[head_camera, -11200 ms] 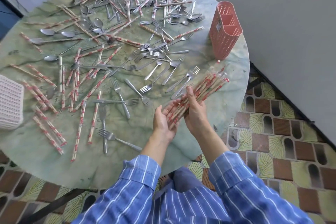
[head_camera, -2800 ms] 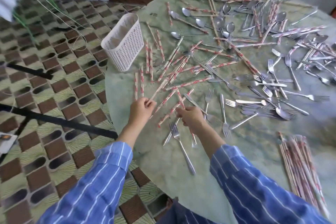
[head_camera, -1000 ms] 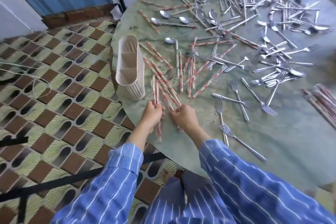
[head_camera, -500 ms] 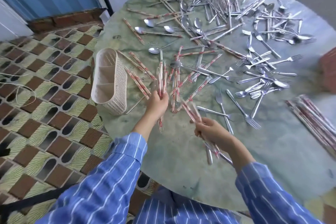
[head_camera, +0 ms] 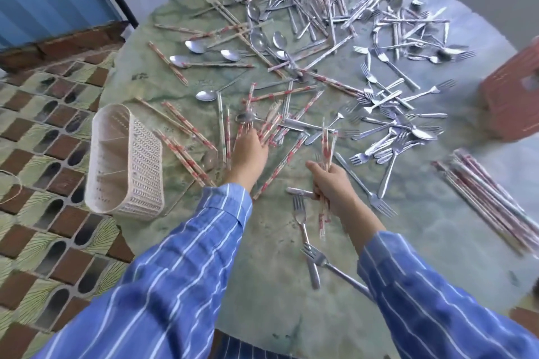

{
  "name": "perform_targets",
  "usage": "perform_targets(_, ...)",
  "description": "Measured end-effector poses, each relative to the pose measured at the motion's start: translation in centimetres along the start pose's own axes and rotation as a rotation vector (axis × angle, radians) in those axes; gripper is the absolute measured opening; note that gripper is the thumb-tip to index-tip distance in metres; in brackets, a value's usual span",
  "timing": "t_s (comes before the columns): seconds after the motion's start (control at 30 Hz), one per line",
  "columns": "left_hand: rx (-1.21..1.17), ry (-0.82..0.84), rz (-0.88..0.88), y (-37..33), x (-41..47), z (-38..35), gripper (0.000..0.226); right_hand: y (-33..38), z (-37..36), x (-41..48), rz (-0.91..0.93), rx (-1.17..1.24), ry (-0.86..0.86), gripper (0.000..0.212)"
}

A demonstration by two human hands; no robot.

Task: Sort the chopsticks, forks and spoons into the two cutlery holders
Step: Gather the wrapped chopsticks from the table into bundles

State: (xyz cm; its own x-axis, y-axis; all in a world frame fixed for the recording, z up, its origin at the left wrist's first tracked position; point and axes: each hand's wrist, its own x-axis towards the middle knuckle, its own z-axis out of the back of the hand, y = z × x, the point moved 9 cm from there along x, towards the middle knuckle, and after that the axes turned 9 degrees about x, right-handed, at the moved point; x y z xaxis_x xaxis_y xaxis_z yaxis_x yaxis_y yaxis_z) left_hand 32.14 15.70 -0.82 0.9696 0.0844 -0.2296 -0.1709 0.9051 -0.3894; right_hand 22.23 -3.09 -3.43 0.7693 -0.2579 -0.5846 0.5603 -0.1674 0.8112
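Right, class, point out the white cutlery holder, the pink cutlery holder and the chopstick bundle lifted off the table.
white cutlery holder (head_camera: 145,160): head view, perforated side wall.
pink cutlery holder (head_camera: 513,96): head view, side wall.
lifted chopstick bundle (head_camera: 326,143): head view, upper part of the sticks.

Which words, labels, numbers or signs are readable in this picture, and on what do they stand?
None can be read.
Red print on the chopstick wrappers: too blurred to read.
Grey patch on the pink holder: too blurred to tell whether it is a label.
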Motion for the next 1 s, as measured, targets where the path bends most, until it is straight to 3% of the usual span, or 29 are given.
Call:
perform_targets(0.23,0.030,0.102,0.050,2.3,-1.3,0.1,0.023,0.0,-2.7,3.7,-0.049,-0.327,-0.124,0.033)
perform_targets(0.33,0.081,0.194,0.091,4.3,-2.0,0.1,0.032,0.3,-3.4,3.9,-0.029,-0.422,-0.151,0.043)
perform_targets(0.43,0.149,0.274,0.124,6.0,-2.3,0.8,0.042,0.6,-3.6,4.2,0.000,-0.444,-0.210,0.037)
perform_targets(0.53,0.129,0.378,0.107,6.8,-2.1,1.2,0.029,0.8,-3.4,3.8,-0.025,-0.445,-0.219,0.031)
perform_targets(0.6,0.083,0.455,0.104,7.4,-2.1,1.5,0.016,0.9,-2.8,3.1,-0.042,-0.424,-0.245,0.032)
perform_targets(0.67,0.059,0.482,0.106,8.4,-1.4,1.9,0.021,0.9,-1.8,2.6,-0.047,-0.387,-0.300,0.035)
perform_targets(0.73,-0.033,0.453,0.118,9.1,-0.6,2.6,0.024,0.9,-1.0,2.0,-0.047,-0.308,-0.349,0.033)
perform_targets(0.87,-0.431,0.418,0.197,8.5,0.6,3.1,0.036,0.7,-0.9,1.5,-0.019,-0.016,-0.340,0.019)
perform_targets(1.0,-0.466,0.351,0.218,7.2,2.1,4.0,0.038,1.4,-1.8,2.4,-0.022,0.166,-0.284,0.014)
